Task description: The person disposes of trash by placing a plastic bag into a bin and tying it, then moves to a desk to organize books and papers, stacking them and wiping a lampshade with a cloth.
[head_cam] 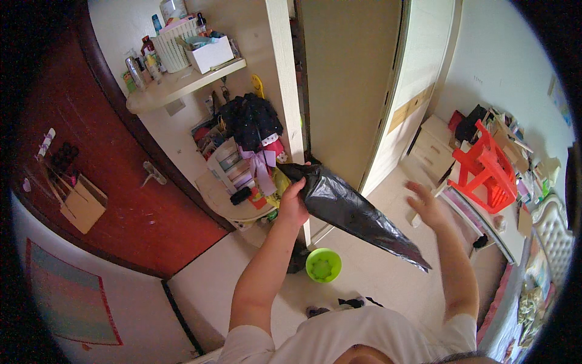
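Note:
A black plastic bag (354,214) stretches out in front of me, flat and glossy, its narrow end pointing to the lower right. My left hand (295,202) grips its upper left end, thumb on top. To the right, apart from the bag, my right hand (427,207) is raised with its fingers spread and nothing in it; it looks slightly blurred. On the floor below the bag stands a lime-green plastic bin (323,265), its inside showing no bag. A dark bundle (298,257) sits beside the bin, partly hidden by my left forearm.
A dark red door (122,182) with a hanging paper bag (84,204) is at left. Crowded shelves (195,88) stand beside a tall wardrobe panel (350,91). At right, an upturned red plastic stool (486,173) rests on a cluttered desk (504,236), near a bed (523,314).

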### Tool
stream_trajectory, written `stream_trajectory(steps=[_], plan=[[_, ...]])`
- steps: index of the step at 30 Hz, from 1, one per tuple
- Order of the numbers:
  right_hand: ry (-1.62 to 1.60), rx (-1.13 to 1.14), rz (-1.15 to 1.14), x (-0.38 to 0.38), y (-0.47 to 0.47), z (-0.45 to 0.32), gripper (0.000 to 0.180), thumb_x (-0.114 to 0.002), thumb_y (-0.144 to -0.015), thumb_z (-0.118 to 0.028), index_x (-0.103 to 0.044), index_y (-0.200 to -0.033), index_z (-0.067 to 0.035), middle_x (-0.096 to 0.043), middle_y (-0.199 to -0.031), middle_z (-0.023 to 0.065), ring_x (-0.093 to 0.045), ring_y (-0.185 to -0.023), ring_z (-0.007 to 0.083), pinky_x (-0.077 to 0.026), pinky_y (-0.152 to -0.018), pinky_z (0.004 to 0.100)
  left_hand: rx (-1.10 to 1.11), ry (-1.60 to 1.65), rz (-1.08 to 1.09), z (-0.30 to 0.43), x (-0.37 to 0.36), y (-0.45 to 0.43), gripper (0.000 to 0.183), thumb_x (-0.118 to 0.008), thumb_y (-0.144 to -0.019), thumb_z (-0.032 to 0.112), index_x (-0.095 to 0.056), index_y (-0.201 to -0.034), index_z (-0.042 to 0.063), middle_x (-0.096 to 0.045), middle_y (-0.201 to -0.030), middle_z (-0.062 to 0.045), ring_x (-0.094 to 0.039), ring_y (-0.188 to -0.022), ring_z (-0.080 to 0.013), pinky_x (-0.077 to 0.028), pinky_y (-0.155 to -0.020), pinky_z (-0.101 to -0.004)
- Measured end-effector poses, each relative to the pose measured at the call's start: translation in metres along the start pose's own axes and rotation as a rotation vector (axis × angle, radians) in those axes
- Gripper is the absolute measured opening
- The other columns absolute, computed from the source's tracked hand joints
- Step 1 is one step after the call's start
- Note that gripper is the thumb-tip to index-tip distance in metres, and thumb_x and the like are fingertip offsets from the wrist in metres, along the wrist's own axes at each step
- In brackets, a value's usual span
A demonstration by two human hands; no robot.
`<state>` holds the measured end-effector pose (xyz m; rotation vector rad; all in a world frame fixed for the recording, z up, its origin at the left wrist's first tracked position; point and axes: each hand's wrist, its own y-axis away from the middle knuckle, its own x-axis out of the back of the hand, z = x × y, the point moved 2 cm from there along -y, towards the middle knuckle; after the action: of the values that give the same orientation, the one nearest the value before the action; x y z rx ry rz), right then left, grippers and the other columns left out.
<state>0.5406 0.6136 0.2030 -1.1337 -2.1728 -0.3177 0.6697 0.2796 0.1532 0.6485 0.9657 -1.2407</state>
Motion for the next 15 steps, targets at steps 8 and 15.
stream_trajectory(steps=[8, 15], plan=[[-0.820, -0.018, -0.386, -0.143, -0.096, -0.076, 0.031, -0.058, -0.094, -0.020, -0.057, -0.116, 0.002, -0.062, -0.104, 0.0048, -0.056, -0.094, 0.0122, -0.046, -0.085, 0.0284, 0.108, -0.025, 0.083, 0.004, 0.005, 0.007, 0.040, -0.055, -0.086, 0.020, -0.053, -0.123, 0.004, -0.060, -0.119, -0.012, -0.058, -0.109, -0.0293, -0.044, -0.097, -0.0449], [-0.833, 0.030, -0.332, -0.147, -0.087, -0.083, 0.022, -0.056, -0.095, -0.019, -0.063, -0.106, -0.001, -0.065, -0.094, 0.0013, -0.059, -0.085, 0.0086, -0.048, -0.077, 0.0254, -0.017, -0.105, 0.027, 0.015, 0.020, 0.021, 0.042, -0.057, -0.085, 0.005, -0.049, -0.126, 0.007, -0.059, -0.121, -0.009, -0.057, -0.112, -0.0253, -0.044, -0.097, -0.0400]])
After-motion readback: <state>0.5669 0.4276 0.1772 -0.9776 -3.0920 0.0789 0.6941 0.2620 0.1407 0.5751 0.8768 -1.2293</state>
